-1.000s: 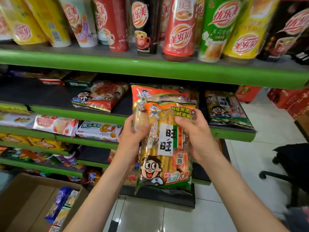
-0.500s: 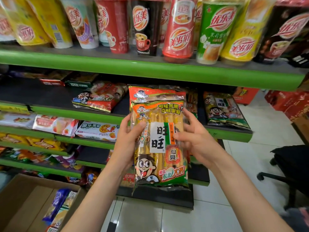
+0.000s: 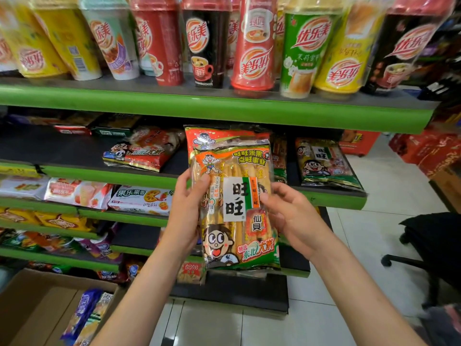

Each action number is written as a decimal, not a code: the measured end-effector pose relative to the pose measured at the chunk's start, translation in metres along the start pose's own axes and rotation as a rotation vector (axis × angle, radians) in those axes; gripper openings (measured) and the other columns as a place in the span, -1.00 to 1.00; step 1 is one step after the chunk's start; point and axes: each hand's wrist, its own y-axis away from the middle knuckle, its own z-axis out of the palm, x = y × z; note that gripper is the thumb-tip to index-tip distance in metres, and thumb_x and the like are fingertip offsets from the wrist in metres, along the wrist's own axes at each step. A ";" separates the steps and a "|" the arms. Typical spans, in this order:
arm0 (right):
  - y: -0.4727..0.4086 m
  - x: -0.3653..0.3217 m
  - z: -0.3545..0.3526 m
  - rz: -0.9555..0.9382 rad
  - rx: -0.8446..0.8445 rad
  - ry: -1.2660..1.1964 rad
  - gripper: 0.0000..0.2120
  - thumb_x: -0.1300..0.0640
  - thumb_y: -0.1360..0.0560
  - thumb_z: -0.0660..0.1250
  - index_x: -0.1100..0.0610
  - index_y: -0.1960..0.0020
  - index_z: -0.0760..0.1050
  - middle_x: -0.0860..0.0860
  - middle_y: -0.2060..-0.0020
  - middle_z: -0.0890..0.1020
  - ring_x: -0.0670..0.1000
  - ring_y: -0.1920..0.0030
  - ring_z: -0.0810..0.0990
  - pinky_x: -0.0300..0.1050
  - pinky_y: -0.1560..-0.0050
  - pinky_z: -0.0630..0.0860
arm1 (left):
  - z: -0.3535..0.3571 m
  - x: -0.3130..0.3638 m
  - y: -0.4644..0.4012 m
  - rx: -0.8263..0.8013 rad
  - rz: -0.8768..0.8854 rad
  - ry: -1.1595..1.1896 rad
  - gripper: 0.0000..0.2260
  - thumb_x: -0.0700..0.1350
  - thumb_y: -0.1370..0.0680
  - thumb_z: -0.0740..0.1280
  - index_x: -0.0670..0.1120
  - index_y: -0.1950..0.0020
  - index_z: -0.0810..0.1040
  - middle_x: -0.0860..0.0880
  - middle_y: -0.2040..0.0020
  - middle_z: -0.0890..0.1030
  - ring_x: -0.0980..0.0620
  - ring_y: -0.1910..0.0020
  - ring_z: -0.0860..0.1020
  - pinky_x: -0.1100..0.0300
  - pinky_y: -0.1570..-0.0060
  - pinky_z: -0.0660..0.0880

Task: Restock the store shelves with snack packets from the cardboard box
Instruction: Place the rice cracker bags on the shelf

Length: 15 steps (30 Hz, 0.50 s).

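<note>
Between both hands — glossy orange-green snack packet point(image 3: 235, 203)

The clear orange-and-green rice-cracker packet point(image 3: 234, 203) reads 旺旺 on its white panel, 仙貝 beneath and 东北大米 at the bottom, while the tall green paper cup point(image 3: 303, 53) on the top shelf shows 优乐美.

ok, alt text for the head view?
Both hands, left hand and right hand, hold a rice cracker packet upright before green store shelves stocked with snacks and drink cups. A cardboard box with more packets sits lower left.
</note>
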 end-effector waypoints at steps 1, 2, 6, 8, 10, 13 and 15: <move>0.000 0.001 -0.001 0.006 0.007 0.012 -0.81 0.19 -0.56 0.35 0.13 -0.17 0.53 0.12 -0.04 0.72 0.11 0.00 0.72 0.02 0.06 0.67 | 0.000 -0.001 0.000 -0.001 -0.003 -0.002 -0.37 0.13 -0.45 0.48 -0.02 -0.43 0.36 -0.11 -0.14 0.70 -0.15 -0.08 0.70 0.06 0.13 0.65; 0.001 0.001 -0.002 0.014 0.010 0.030 -0.82 0.18 -0.58 0.33 0.11 -0.18 0.52 0.12 -0.05 0.72 0.12 -0.01 0.72 0.08 0.02 0.65 | 0.001 -0.002 0.000 -0.002 -0.005 -0.003 -0.37 0.13 -0.44 0.49 -0.02 -0.43 0.36 -0.11 -0.13 0.71 -0.14 -0.07 0.70 0.05 0.14 0.65; 0.000 0.004 -0.005 0.038 0.036 0.089 -0.74 0.14 -0.63 0.27 -0.11 -0.27 0.43 0.09 -0.01 0.73 0.11 0.01 0.73 0.00 0.14 0.64 | 0.003 -0.004 -0.001 0.001 -0.016 -0.039 -0.39 0.15 -0.42 0.50 0.04 -0.40 0.39 -0.08 -0.11 0.72 -0.13 -0.06 0.71 0.00 0.11 0.66; -0.003 0.003 -0.010 0.020 0.094 0.100 -0.72 0.13 -0.63 0.28 -0.18 -0.26 0.42 0.09 0.05 0.74 0.11 0.07 0.74 -0.07 0.25 0.64 | 0.003 -0.006 -0.002 0.017 -0.017 -0.068 -0.43 0.13 -0.44 0.50 0.06 -0.39 0.41 -0.07 -0.13 0.71 -0.12 -0.10 0.69 -0.10 -0.02 0.63; -0.010 -0.001 -0.023 0.008 0.172 0.103 -0.72 0.12 -0.63 0.29 -0.21 -0.23 0.43 0.06 0.11 0.75 0.11 0.11 0.75 -0.06 0.30 0.64 | 0.000 -0.007 -0.006 0.042 -0.030 -0.061 -0.54 0.04 -0.52 0.46 0.08 -0.38 0.42 -0.08 -0.12 0.72 -0.13 -0.09 0.69 -0.13 -0.01 0.63; -0.026 -0.017 -0.054 0.004 0.289 0.117 -0.72 0.15 -0.65 0.26 -0.21 -0.23 0.46 0.06 0.14 0.75 0.12 0.16 0.75 -0.02 0.33 0.64 | -0.011 -0.003 -0.010 0.081 -0.056 -0.024 -0.68 -0.13 -0.60 0.38 0.11 -0.30 0.43 -0.10 -0.06 0.73 -0.15 0.01 0.72 0.01 0.22 0.66; -0.043 -0.032 -0.075 -0.001 0.347 0.156 -0.71 0.18 -0.65 0.25 -0.17 -0.23 0.51 0.07 0.16 0.76 0.13 0.22 0.75 -0.02 0.34 0.63 | -0.020 0.002 -0.012 0.109 -0.059 -0.028 -0.70 -0.15 -0.60 0.37 0.12 -0.28 0.45 -0.10 -0.06 0.73 -0.15 0.02 0.72 0.02 0.25 0.66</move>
